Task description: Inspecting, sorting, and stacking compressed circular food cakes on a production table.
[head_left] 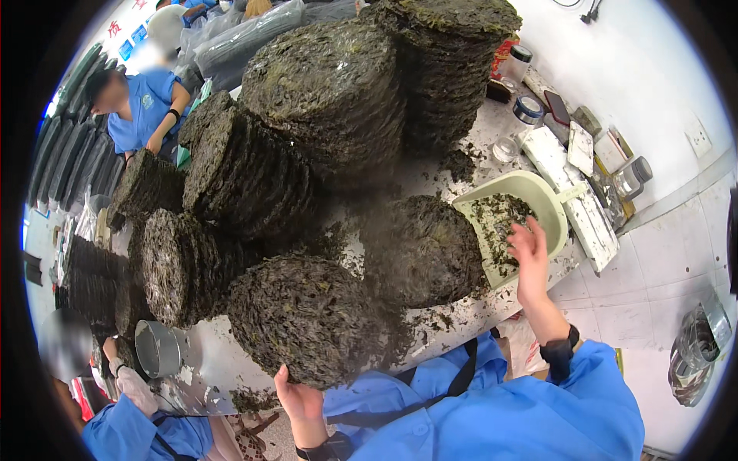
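Observation:
My left hand [301, 398] grips the lower edge of a round dried seaweed cake [304, 319], thumb on its face and the fingers mostly hidden. The dark, rough disc tilts up toward me at the table's near edge. My right hand [530, 250] is over a pale green dustpan [555, 211], its fingers apart and slightly bent. Loose seaweed scraps [500, 223] lie in the pan beside the fingertips. Between my hands, another round seaweed cake [430, 250] lies on the table, close to the pan's lip.
Tall stacks of round seaweed cakes [323, 100] fill the far and left table. Jars [529, 109], a phone [556, 107] and a long white board [576, 200] line the right side. A metal ring [159, 348] stands at left. Co-workers in blue [146, 107] are at left.

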The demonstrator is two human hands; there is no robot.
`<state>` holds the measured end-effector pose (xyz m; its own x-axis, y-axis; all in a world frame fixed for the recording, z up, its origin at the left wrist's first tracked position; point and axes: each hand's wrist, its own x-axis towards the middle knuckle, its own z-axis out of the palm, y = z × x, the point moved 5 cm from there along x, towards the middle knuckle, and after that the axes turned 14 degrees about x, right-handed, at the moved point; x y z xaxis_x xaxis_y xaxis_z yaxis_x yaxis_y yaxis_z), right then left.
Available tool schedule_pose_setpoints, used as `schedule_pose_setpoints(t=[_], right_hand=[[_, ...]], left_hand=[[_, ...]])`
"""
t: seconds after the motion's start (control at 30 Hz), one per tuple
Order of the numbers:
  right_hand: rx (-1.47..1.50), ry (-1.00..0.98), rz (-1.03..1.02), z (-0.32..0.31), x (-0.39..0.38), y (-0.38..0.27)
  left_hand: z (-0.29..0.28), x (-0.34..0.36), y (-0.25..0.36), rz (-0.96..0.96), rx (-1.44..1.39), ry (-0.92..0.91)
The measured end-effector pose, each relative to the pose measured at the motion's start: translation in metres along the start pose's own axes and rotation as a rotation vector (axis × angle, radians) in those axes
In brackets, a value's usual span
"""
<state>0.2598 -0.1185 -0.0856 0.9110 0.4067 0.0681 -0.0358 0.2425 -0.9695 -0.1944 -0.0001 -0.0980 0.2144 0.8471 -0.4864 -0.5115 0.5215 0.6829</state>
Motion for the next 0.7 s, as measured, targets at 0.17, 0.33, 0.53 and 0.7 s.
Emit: schedule_pose_setpoints(t=[0.17, 0.33, 0.53, 0.7], right_hand=[[-0.479, -0.657, 0.098, 0.048, -0.062, 0.006], [-0.406, -1.072, -0.755, 0.138, -0.134, -0.055], [-0.495, -1.22, -0.986, 0.182, -0.167, -0.063], [-0.345, -0.871, -0.585, 0.16, -0.118, -0.07]], left_hand=[[-0.005, -0.005, -0.001, -0.005, 0.015, 0.002], [0.009, -0.005, -0.009, -0.012, 0.05, -0.01], [0.019, -0.013, -0.009, -0.011, -0.01, -0.142], [0.001, -0.004, -0.018, -0.042, 0.056, -0.072]])
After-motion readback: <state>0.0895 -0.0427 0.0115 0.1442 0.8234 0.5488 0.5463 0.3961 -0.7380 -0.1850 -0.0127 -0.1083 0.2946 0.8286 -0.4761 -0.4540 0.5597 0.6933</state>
